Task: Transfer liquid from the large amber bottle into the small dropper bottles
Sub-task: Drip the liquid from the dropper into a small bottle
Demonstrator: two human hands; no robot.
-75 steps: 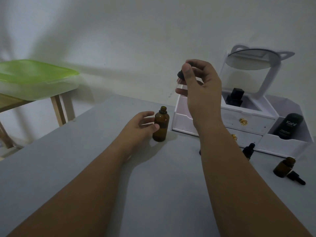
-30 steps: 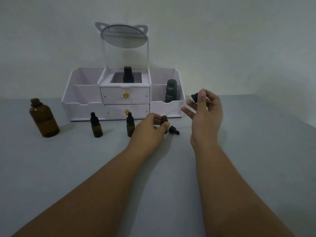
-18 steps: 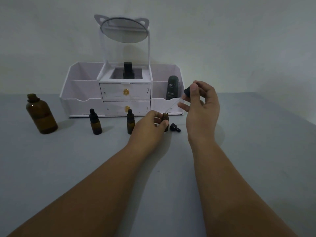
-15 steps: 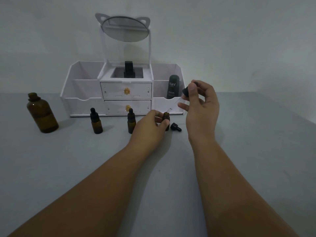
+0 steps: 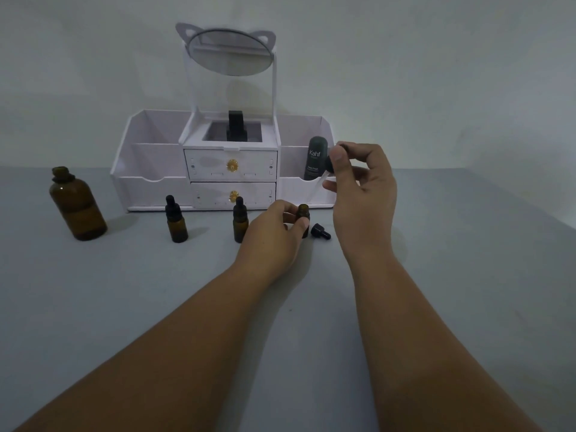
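On the grey table point(image 5: 124, 307), in the head view, we see the left hand point(image 5: 274, 232) at an open bottle point(image 5: 303, 213). Its grip pinches the small amber body between thumb and fingers. The bottle stands upright, its bare mouth showing above them. Just right of it a black cap point(image 5: 320, 231) lies on its side, apart from both hands.

Above and to the right, the right hand point(image 5: 364, 194) hangs clear of the table. Its grip pinches the black bulb of a dropper point(image 5: 329, 165) between thumb and forefinger. The clear stem slants down and left towards the open bottle, its tip above the mouth and outside it. We cannot tell whether it holds liquid.

Far left, the big bottle point(image 5: 78, 207) stands upright and uncapped, well apart from both hands. Between it and the left hand stand a capped bottle point(image 5: 176, 224) and a second capped bottle point(image 5: 240, 222), the latter just beside the left hand.

Behind them all sits a white organiser point(image 5: 149, 169) with two drawers and a round mirror point(image 5: 229, 53). A dark tube point(image 5: 314, 159) marked Kahf stands in its right compartment.
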